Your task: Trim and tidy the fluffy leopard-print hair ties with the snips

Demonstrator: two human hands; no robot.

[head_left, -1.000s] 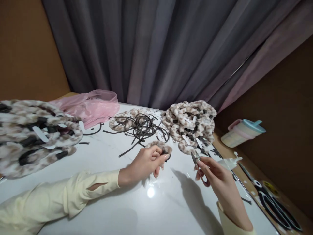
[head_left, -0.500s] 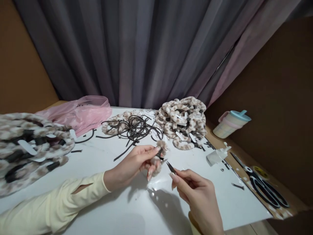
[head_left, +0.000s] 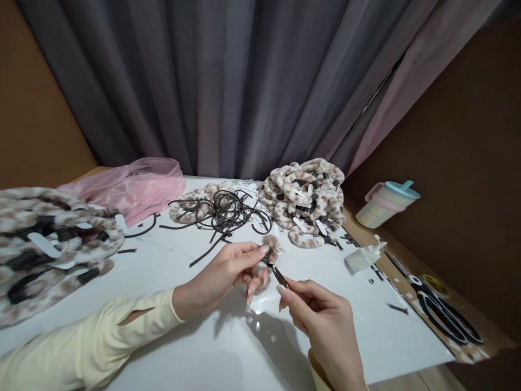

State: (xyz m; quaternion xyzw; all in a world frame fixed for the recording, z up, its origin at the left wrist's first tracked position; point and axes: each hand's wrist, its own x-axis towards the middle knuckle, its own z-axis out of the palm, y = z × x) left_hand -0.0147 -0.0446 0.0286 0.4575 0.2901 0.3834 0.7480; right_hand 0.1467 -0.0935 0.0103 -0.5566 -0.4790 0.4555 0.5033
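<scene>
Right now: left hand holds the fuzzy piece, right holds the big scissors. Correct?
Not quite: head view shows the right hand holding a small pointed tool; the big scissors lie apart, at far right. The left hand does hold the fuzzy piece.

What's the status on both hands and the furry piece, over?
Left hand pinching furry piece. Right hand gripping small pointed tool, tip at the piece's dark band. No obstruction seen there; tangled dark cords lie beyond left hand.
</scene>
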